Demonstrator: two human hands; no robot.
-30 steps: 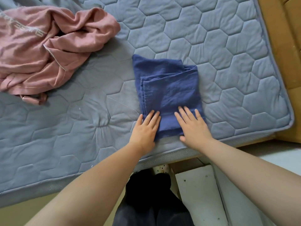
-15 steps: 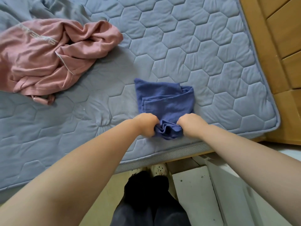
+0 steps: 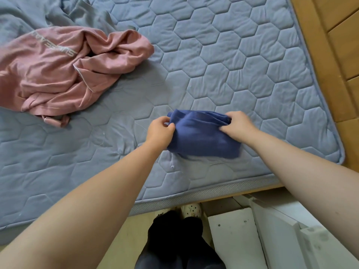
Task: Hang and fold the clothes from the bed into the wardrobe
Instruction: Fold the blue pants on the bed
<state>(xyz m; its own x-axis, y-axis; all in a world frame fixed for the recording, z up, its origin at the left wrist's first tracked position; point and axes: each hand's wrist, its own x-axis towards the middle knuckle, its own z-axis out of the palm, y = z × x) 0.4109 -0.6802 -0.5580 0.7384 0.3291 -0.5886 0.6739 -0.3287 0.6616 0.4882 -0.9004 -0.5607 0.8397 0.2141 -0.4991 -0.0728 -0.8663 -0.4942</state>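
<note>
- Blue cloth (image 3: 202,138) is seen folded into a small bundle on the bed (image 3: 233,65), close to the near edge, right of centre.
- Below that edge, dark trousers (image 3: 174,239) and a pale perforated shoe (image 3: 191,209) are seen over the floor (image 3: 124,239). A white panel (image 3: 233,235) is just to their right.
- Left end of the bundle is pinched by the left hand (image 3: 159,131), thumb and curled fingers clamped on the fabric.
- Far right corner is gripped by the right hand (image 3: 240,123), fingers curled over the fold, thumb pressed on top.
- Near edge of the bundle is blurred, so whether it is lifted off the bed can't be told.
- Pink garment (image 3: 58,74) is seen crumpled further back on the left, well apart from the bundle, with pale lettering showing.
- Grey garment (image 3: 81,14) is bunched behind it, at the far left.
- Wooden boards (image 3: 340,45) are seen beyond the bed's right edge.
</note>
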